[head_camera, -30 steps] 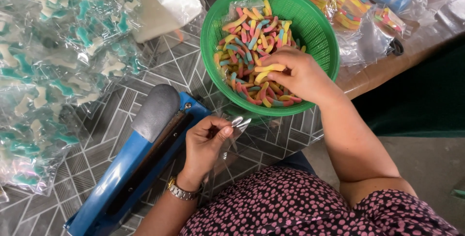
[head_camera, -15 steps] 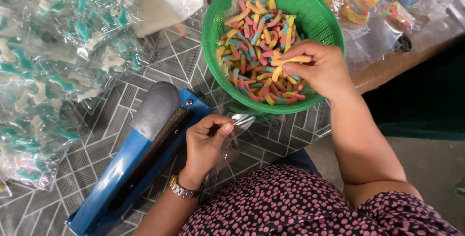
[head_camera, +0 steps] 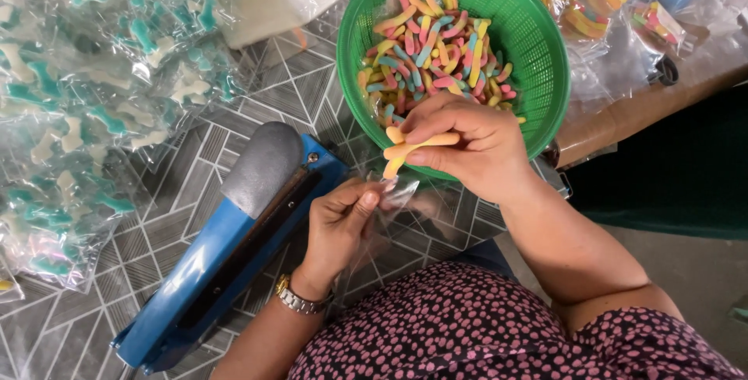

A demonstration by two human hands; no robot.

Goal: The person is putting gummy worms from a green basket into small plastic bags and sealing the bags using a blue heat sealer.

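My right hand (head_camera: 475, 146) has its fingers clamped on a few yellow-orange gummy worms (head_camera: 413, 148), held just above the small clear bag (head_camera: 393, 201) that my left hand (head_camera: 339, 224) pinches by the mouth. I judge the worms could miss the narrow, limp opening and fall onto the tabletop (head_camera: 179, 201) beside the blue heat sealer (head_camera: 226, 247). The green basket (head_camera: 538, 53) lies just beyond my right fingers.

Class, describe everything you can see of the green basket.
The green basket is round, of perforated plastic as it looks, upright on the patterned table near its edge. It holds a heap of multicoloured gummy worms lying in clear plastic. The right hand, pinching a few worms, overlaps its near rim.
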